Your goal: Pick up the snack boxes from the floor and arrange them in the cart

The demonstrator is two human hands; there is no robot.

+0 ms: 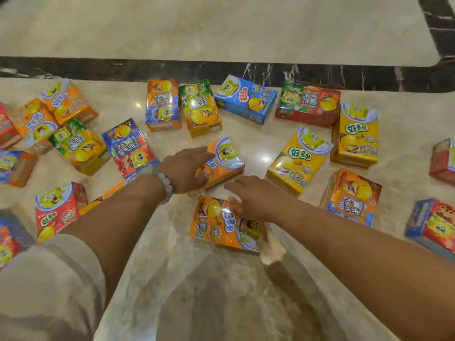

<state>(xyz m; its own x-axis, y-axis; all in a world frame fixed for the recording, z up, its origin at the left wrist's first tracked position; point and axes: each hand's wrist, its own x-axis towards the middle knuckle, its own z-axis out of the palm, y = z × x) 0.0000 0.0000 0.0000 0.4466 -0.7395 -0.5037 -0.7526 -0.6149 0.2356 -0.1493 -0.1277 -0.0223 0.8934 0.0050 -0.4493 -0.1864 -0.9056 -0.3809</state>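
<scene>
Several colourful snack boxes lie scattered on the marble floor. An orange box [225,161] lies in the middle. My left hand [183,169], with a bead bracelet on its wrist, reaches onto that box's left end with fingers stretched out. My right hand [248,195] hovers with relaxed fingers just below the box's lower right edge and over the top of a second orange box [216,225]. Neither hand grips anything. A yellow box [298,161] lies to the right. No cart is in view.
A blue box [246,98], a red box [307,103] and an orange box [162,104] lie along a dark marble strip [221,71] at the back. More boxes crowd the left and right edges. Bare floor [197,291] lies below my arms.
</scene>
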